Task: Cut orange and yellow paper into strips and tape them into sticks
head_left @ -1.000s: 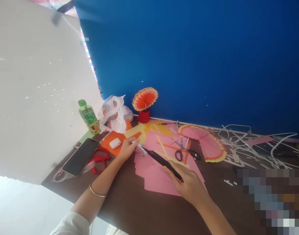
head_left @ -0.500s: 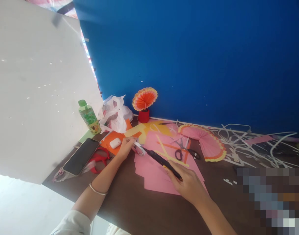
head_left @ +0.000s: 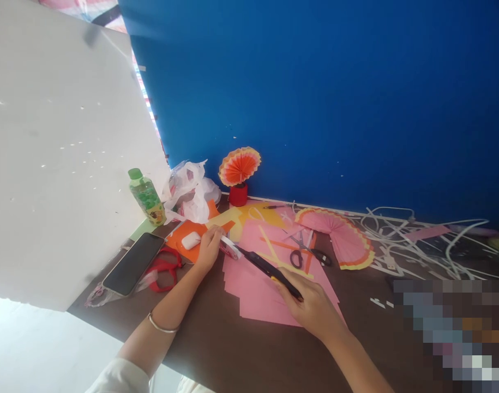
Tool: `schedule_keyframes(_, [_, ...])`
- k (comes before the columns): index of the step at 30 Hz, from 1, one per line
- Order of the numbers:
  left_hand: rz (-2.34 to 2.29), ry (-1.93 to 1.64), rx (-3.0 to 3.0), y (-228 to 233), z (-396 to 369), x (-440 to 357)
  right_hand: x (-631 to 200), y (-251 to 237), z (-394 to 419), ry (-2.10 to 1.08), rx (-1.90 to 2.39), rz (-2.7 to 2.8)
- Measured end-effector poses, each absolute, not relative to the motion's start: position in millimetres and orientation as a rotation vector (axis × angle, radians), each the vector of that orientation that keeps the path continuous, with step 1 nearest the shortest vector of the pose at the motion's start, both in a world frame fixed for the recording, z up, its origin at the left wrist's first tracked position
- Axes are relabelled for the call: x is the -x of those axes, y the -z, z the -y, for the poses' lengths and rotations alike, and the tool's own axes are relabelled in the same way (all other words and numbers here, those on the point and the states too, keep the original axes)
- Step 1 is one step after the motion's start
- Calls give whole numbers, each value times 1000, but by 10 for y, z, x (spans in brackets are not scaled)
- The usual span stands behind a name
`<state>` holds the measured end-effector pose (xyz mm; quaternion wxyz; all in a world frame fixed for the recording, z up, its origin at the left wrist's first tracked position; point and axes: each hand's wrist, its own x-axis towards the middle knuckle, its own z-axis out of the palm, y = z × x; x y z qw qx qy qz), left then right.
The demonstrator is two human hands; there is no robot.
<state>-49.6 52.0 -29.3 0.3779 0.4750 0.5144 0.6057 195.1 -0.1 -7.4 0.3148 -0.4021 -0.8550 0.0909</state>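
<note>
Brown table [head_left: 216, 349] edge sits closest, with bare room at 6 o'clock for the forearms. Right hand [head_left: 314, 311] is closed around the back end of a black cutter [head_left: 269, 270], angled toward 10 o'clock so its tip meets the small roll [head_left: 229, 249] the left hand [head_left: 208, 248] pinches, probably steadying it for a cut. Both work over the pink paper stack [head_left: 265, 300], which shields the table. At 9 o'clock a phone [head_left: 132, 263] lies near the edge, kinda risky. Scissors [head_left: 308, 252] and a pink fan [head_left: 347, 240] sit at 1 o'clock, white strips [head_left: 416, 245] crowd 2 o'clock. Farther back, a bottle [head_left: 146, 197] and the blue wall [head_left: 335, 98] box it in.
</note>
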Motion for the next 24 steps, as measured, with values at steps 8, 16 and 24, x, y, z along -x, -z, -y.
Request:
schedule_keyframes(8, [-1443,-1426,-1400,226,-455,484,-1914,54,39,-303,1095,2270])
schedule_keyframes(16, [-1356,-1405,-1243,205,-503,475,-1912,34,50,-287,1135,2267])
schedule_keyframes(24, [-1260,-1472,-1004,373,-580,526,-1912,28,49,-263,1137,2265])
